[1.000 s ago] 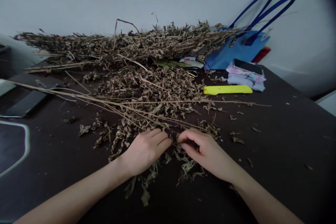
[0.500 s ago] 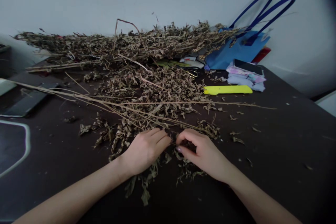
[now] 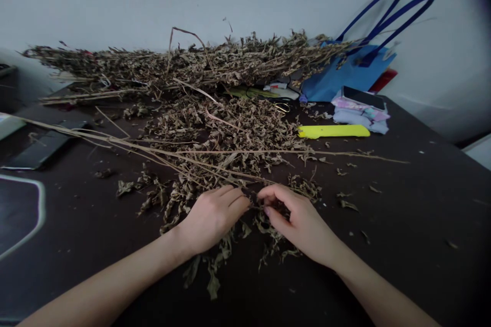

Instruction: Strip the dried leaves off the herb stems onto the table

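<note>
My left hand (image 3: pixel 217 218) is closed, back up, around a dried leafy stem (image 3: pixel 255 207) that shows as a thin line between my hands. Its far fingertips are hidden. Close by, my right hand (image 3: pixel 297 219) curls its thumb and fingers about the same stem, the thumb tip just under it. Drooping dried leaves (image 3: pixel 214 283) hang out below my left hand, and more crumpled leaves lie beneath my right palm. Just beyond both hands is a loose pile of dried leaves (image 3: pixel 245 130), crossed by several long bare stalks (image 3: pixel 149 149).
A thick bundle of dried plants (image 3: pixel 153 65) lies along the wall. At the right are a blue bag (image 3: pixel 330 79), a phone (image 3: pixel 362 97) on folded cloth (image 3: pixel 378 125) and a yellow strip-shaped object (image 3: pixel 333 131). Scissors (image 3: pixel 283 107) lie behind the pile; a dark flat object (image 3: pixel 42 148) is at left.
My right hand has shifted slightly to the right, and its thumb has moved away from my left hand. The left hand stays nearly still.
</note>
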`<action>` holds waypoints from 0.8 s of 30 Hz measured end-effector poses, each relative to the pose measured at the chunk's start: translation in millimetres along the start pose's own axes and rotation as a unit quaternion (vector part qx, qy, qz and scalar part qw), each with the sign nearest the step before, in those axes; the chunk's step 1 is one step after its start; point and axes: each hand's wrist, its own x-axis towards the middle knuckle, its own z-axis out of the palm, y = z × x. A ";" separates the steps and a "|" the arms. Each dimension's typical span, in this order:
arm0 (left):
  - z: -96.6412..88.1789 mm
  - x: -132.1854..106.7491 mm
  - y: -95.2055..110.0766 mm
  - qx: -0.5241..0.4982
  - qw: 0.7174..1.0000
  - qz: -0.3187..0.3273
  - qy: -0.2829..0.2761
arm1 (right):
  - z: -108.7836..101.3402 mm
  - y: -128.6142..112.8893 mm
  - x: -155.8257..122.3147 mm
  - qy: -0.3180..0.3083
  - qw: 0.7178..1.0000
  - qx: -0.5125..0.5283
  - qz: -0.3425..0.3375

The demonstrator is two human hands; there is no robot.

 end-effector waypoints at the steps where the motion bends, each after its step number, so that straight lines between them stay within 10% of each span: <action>1: 0.3 0.1 -0.1 -0.001 1.000 0.001 0.001 | 0.4 0.2 0.1 -0.006 1.000 -0.007 -0.004; 24: -3.0 1.1 -1.3 0.012 1.000 0.003 0.006 | -4.0 0.4 0.6 0.061 0.997 0.043 -0.015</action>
